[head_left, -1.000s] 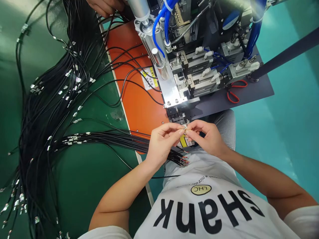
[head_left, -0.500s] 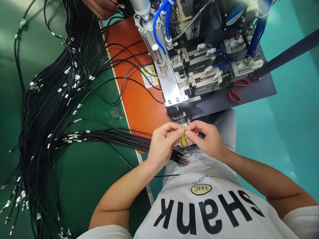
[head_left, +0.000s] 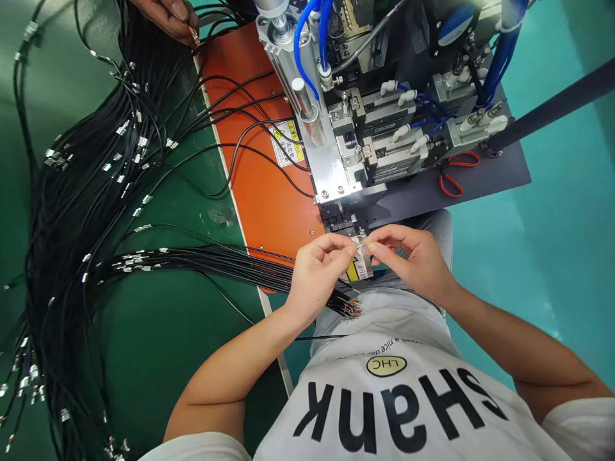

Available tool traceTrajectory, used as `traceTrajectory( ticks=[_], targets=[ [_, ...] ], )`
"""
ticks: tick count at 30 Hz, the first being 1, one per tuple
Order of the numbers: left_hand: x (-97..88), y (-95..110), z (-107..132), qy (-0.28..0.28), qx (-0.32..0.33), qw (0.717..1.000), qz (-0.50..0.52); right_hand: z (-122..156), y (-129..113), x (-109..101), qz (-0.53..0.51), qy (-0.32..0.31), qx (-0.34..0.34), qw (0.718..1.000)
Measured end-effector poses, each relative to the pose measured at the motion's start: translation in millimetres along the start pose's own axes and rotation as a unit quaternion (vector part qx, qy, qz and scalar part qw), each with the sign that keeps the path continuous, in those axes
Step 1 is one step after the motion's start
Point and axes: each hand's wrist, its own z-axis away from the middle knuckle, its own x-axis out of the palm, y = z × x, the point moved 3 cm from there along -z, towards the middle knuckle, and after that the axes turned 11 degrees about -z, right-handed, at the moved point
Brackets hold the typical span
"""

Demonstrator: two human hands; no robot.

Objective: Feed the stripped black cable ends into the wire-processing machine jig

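My left hand (head_left: pixel 317 272) is closed in a pinch on the end of a cable, in front of the machine's near block. From its fingertips, thin light-coloured wires (head_left: pixel 360 244) stick out to the right. The thumb and forefinger of my right hand (head_left: pixel 410 259) close on the tips of these wires. Most of the held cable is hidden by my left hand. Under my left wrist lies a bundle of black cables (head_left: pixel 240 267), its stripped ends (head_left: pixel 353 309) with red and white wires resting by my lap.
A machine with metal cylinders (head_left: pixel 307 109) and blue air hoses (head_left: pixel 302 51) stands ahead on an orange plate (head_left: pixel 259 211). Red-handled scissors (head_left: pixel 451 182) lie at its right. A large heap of black cables (head_left: pixel 72 211) covers the green table (head_left: pixel 158 365). Another person's hand (head_left: pixel 166 19) is at the top left.
My right hand has moved slightly right and up, widening the gap between my fingertips so the thin wires show. The other person's hand has moved left.
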Motion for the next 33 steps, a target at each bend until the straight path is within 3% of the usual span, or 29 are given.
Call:
traceTrajectory(
  ticks=[19,26,33],
  targets=[
    [1.5,-5.2,-1.6,0.010,0.003,1.000,-0.014,-4.8,7.6,8.9,-0.042,0.016,0.008,0.999],
    [1.4,-4.1,-1.7,0.004,0.001,1.000,-0.012,-3.0,5.7,2.6,-0.039,0.004,0.011,0.999],
    [1.0,-3.4,-1.3,-0.001,0.008,1.000,-0.025,-2.1,-2.6,2.0,0.046,0.021,-0.039,0.998]
  ],
)
